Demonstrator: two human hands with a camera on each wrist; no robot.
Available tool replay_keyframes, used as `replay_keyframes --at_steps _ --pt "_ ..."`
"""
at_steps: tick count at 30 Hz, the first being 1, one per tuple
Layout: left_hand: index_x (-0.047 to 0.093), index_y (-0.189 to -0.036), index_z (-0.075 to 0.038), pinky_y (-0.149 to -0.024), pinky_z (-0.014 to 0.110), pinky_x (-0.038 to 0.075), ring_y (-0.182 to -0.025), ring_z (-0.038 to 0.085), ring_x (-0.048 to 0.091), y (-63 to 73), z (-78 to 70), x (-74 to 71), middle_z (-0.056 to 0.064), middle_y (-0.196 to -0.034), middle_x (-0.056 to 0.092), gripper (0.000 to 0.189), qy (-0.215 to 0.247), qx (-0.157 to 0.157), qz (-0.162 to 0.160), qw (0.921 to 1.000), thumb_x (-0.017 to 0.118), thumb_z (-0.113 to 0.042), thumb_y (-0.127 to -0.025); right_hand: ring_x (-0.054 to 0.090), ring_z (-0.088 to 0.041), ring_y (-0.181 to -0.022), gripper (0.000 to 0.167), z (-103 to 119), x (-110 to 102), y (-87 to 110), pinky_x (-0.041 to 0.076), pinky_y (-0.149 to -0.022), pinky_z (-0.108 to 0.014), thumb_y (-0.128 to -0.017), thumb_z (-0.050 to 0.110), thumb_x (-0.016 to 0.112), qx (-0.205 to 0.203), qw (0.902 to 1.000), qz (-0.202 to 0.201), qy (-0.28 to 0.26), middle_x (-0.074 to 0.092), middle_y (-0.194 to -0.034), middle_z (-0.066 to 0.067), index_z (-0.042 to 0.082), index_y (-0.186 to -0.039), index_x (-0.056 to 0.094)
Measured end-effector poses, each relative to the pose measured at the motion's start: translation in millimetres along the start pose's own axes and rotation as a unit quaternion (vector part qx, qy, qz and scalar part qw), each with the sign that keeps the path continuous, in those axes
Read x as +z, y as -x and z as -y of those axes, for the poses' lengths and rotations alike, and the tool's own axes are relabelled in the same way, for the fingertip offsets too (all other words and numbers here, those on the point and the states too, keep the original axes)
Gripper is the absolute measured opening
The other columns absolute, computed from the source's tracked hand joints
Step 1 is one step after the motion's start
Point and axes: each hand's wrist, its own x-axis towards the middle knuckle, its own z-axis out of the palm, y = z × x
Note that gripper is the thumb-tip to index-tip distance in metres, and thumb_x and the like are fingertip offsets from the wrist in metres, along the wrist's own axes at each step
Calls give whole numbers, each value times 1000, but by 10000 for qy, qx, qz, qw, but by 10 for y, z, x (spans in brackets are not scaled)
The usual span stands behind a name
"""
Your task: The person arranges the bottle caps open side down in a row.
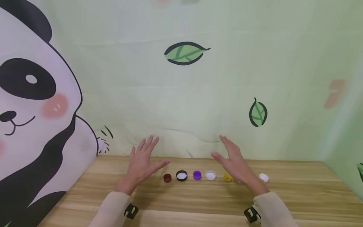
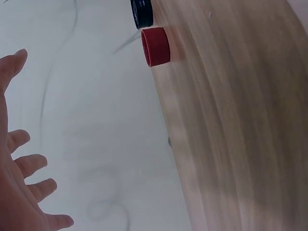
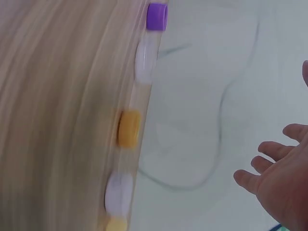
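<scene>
Several bottle caps stand in a row along the table. From left to right in the head view come a dark red cap (image 1: 167, 178), a black-rimmed cap (image 1: 181, 176), a purple cap (image 1: 197, 175), a clear-white cap (image 1: 210, 175) and a yellow cap (image 1: 227, 177). A white cap (image 1: 263, 177) lies at the right end; another pale one is mostly hidden behind the right wrist. My left hand (image 1: 142, 162) is raised with spread fingers, nearest the red cap (image 2: 157, 46). Over the yellow cap (image 3: 129, 128) side hovers my right hand (image 1: 233, 160), fingers extended. Both hold nothing.
The wooden table (image 1: 181, 200) meets a pale green cloth backdrop (image 1: 136, 75) printed with leaves and a large panda (image 1: 65, 126) at the left. A small black device (image 1: 131, 211) sits at the left cuff, with a similar device (image 1: 251, 215) at the right.
</scene>
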Motion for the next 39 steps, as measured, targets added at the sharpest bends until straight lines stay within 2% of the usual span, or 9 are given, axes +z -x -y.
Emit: replay_keyframes --at_steps 12,18,22,26,29,32,33,35,39 --pt "45 -160 -7 -118 72 25 -152 44 35 43 52 -50 17 -167 38 95 645 -85 -340 9973 86 -48 -86 21 -42 -158 84 255 400 -225 22 -123 -65 -103 45 70 444 9966 128 -683 25 -173 -16 13 -168 27" --pt "53 -154 -4 -114 66 38 -147 43 44 76 76 -33 18 -162 46 83 1086 20 -446 9931 89 -38 -87 33 -46 -152 82 385 612 -265 30 -120 -63 -100 38 75 444 9917 -24 -1209 33 -170 -16 16 -167 33" --pt "55 -152 -3 -115 63 38 -146 42 45 87 88 -35 18 -160 49 79 1303 74 -495 9902 90 -32 -87 37 -49 -149 79 474 763 -291 34 -118 -63 -100 34 77 442 9883 -47 -1462 37 -167 -19 14 -165 38" --pt "55 -151 -1 -117 62 35 -146 43 44 120 122 -42 20 -159 49 78 1507 13 -414 9877 91 -26 -86 42 -51 -145 73 523 930 -312 45 -109 -63 -99 29 77 445 9884 20 -1455 42 -164 -21 13 -162 43" --pt "55 -150 0 -117 62 35 -146 43 45 151 159 -22 22 -158 49 78 1606 -5 -317 9865 91 -23 -86 45 -50 -144 69 532 1044 -314 48 -106 -62 -100 29 77 369 9901 110 -1353 45 -161 -21 11 -159 47" --pt "55 -150 1 -117 61 36 -145 43 46 165 177 1 23 -157 50 77 1710 25 -295 9848 91 -19 -86 47 -44 -144 65 527 1124 -305 48 -107 -60 -100 28 76 261 9901 230 -1359 50 -158 -20 8 -156 51" --pt "55 -150 1 -117 61 36 -145 42 46 166 178 5 23 -156 51 76 1735 41 -296 9844 91 -19 -86 48 -43 -143 63 522 1139 -307 42 -113 -60 -100 27 76 152 9911 261 -1300 51 -157 -20 7 -155 52" --pt "54 -150 1 -117 61 37 -145 42 46 163 169 5 22 -156 52 76 1804 39 -283 9832 91 -18 -86 49 -41 -143 61 509 1166 -309 41 -114 -59 -100 27 76 41 9926 322 -1170 54 -154 -19 5 -152 54" --pt "56 -151 -1 -115 61 39 -144 41 48 174 138 -11 20 -154 54 75 1825 -111 -143 9830 90 -18 -86 48 -41 -144 59 478 1212 -327 40 -115 -58 -98 26 77 -9 9952 505 -835 56 -153 -18 5 -149 58"
